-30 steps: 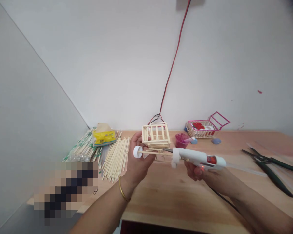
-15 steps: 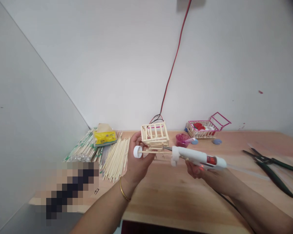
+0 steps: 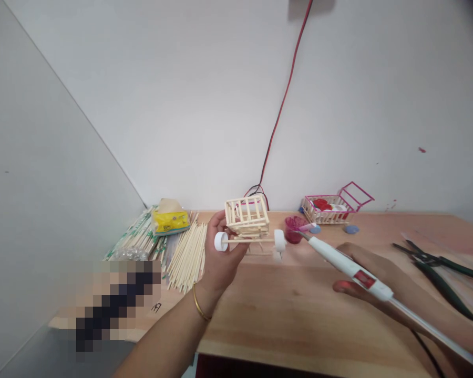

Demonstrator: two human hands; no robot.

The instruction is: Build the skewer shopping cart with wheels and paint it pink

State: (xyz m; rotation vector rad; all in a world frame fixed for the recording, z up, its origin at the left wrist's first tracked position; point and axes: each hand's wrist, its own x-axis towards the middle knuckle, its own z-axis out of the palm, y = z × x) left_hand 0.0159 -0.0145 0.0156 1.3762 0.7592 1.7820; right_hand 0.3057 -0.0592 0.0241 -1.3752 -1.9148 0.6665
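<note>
In my left hand (image 3: pixel 223 265) is a small cart (image 3: pixel 247 216) built from thin wooden sticks, held above the table. Its slatted box faces up and toward me, and an axle stick with a white cap wheel (image 3: pixel 220 241) at one end and another white wheel (image 3: pixel 279 240) at the other runs below it. My fingers close around the cart's left side and underside, partly hidden behind it. My right hand (image 3: pixel 362 273) grips a white hot glue gun (image 3: pixel 335 260) with a red switch; its metal nozzle points left, apart from the cart. A clear glue stick trails from its rear.
Loose wooden sticks (image 3: pixel 189 257) and a yellow packet (image 3: pixel 169 223) lie at left. Behind stand a cup of magenta paint (image 3: pixel 294 231) and a pink-edged stick basket (image 3: pixel 327 210) of caps. Green-handled pliers (image 3: pixel 437 275) lie at right. A red-black cable (image 3: pixel 281 105) runs down the wall.
The glue gun has pulled away from the cart, moving right and tilting, so the right-hand wheel now shows fully. My left hand and the cart have barely shifted.
</note>
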